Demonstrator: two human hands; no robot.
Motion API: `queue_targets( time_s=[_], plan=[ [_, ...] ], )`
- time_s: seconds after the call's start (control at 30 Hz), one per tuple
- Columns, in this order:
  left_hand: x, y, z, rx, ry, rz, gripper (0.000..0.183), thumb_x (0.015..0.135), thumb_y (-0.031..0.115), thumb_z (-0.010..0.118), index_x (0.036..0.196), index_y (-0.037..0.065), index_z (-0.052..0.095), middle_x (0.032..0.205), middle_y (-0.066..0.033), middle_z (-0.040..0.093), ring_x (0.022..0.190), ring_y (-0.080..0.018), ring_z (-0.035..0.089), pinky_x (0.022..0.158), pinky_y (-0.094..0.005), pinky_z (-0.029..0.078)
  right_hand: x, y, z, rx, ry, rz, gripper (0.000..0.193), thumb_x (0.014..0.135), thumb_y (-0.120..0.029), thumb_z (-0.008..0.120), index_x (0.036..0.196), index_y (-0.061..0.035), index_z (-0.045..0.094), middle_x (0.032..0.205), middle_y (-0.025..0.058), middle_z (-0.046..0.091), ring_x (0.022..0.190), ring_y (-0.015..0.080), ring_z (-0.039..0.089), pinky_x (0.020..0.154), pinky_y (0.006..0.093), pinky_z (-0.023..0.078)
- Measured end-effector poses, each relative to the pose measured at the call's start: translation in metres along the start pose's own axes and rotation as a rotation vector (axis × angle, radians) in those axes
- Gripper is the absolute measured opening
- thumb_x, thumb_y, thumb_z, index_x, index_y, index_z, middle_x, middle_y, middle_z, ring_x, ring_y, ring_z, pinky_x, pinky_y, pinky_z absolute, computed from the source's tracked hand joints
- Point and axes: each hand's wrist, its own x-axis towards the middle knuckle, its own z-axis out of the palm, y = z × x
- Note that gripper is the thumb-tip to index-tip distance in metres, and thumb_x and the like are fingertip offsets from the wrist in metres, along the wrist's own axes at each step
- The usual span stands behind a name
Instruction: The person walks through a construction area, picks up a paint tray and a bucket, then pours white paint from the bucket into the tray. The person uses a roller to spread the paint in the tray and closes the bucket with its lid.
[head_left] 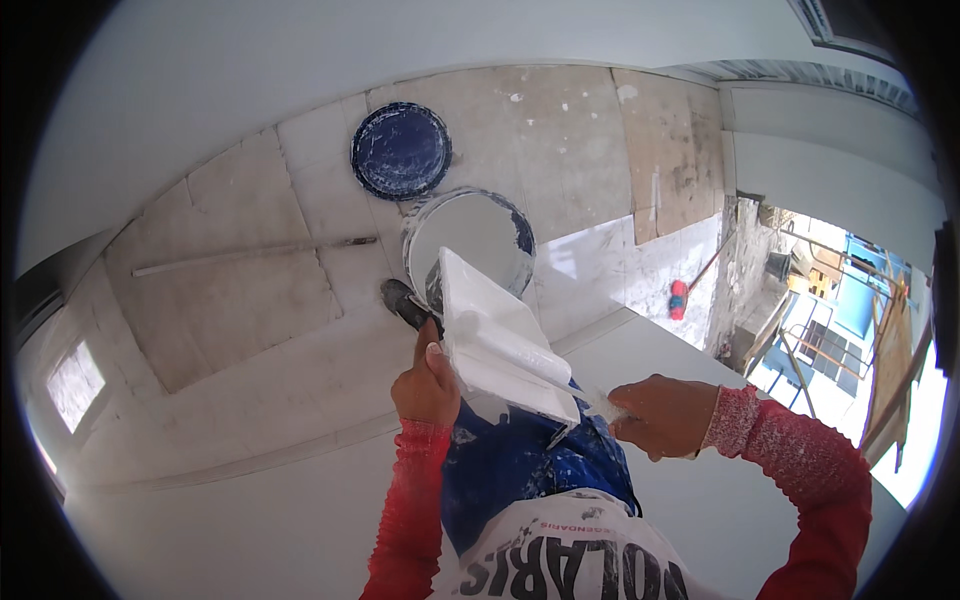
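My left hand grips the edge of a white paint tray, which is held tilted in front of my body. On the tray lies a paint roller coated in white. My right hand is closed around the roller's paint-smeared handle. Beneath the tray's far end stands a large round bucket of white paint, partly covered by the tray. Beyond it, a paint-streaked dark blue lid rests on the floor.
My dark shoe is beside the bucket. A long pole lies across the floor covering at left. To the right, a red broom lies near an opening with boards outside. Pale walls flank the floor.
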Motion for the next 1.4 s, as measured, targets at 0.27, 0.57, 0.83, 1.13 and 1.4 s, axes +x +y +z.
queue_targets(
  time_s=[0.27, 0.57, 0.83, 1.13, 1.4],
  plan=[
    [0.011, 0.002, -0.003, 0.040, -0.045, -0.010, 0.042, 0.103, 0.023, 0.038, 0.092, 0.002, 0.073, 0.062, -0.0206, 0.062, 0.056, -0.0414, 0.060, 0.054, -0.0485, 0.048, 0.098, 0.002, -0.034, -0.018, 0.080, 0.014, 0.035, 0.097, -0.025, 0.047, 0.103, 0.0066, 0.062, 0.079, 0.0143, 0.072, 0.071, 0.0247, 0.072, 0.065, 0.0376, 0.059],
    [0.009, 0.004, -0.005, 0.044, 0.003, 0.023, 0.042, 0.102, 0.021, 0.044, 0.072, 0.002, 0.067, 0.059, -0.0201, 0.059, 0.053, -0.0413, 0.059, 0.051, -0.0471, 0.046, 0.040, 0.028, -0.026, -0.056, 0.035, -0.082, 0.032, 0.101, -0.029, 0.045, 0.104, -0.0008, 0.059, 0.067, 0.0059, 0.067, 0.060, 0.0184, 0.068, 0.059, 0.0339, 0.057],
    [0.006, 0.000, -0.003, -0.022, -0.035, 0.029, 0.041, 0.101, 0.020, 0.046, 0.070, 0.001, 0.064, 0.060, -0.0191, 0.059, 0.053, -0.0401, 0.057, 0.050, -0.0443, 0.044, 0.118, 0.032, -0.045, -0.003, 0.026, -0.053, 0.033, 0.095, -0.023, 0.048, 0.102, 0.0055, 0.065, 0.074, 0.0109, 0.071, 0.069, 0.0209, 0.072, 0.068, 0.0342, 0.058],
    [0.010, -0.007, -0.009, -0.088, -0.086, 0.037, 0.040, 0.102, 0.020, 0.046, 0.075, -0.002, 0.066, 0.056, -0.0187, 0.054, 0.049, -0.0390, 0.053, 0.047, -0.0411, 0.041, 0.185, 0.029, -0.063, -0.117, -0.036, -0.167, 0.029, 0.092, -0.025, 0.054, 0.089, 0.0017, 0.066, 0.072, 0.0080, 0.072, 0.068, 0.0188, 0.070, 0.066, 0.0354, 0.056],
    [0.013, -0.003, -0.006, -0.080, -0.076, 0.012, 0.043, 0.103, 0.021, 0.044, 0.077, -0.003, 0.068, 0.055, -0.0191, 0.054, 0.048, -0.0380, 0.054, 0.047, -0.0404, 0.041, 0.236, 0.026, -0.048, -0.236, 0.025, -0.172, 0.032, 0.090, -0.019, 0.050, 0.093, 0.0090, 0.066, 0.076, 0.0127, 0.073, 0.071, 0.0228, 0.073, 0.070, 0.0378, 0.057]
  ],
)
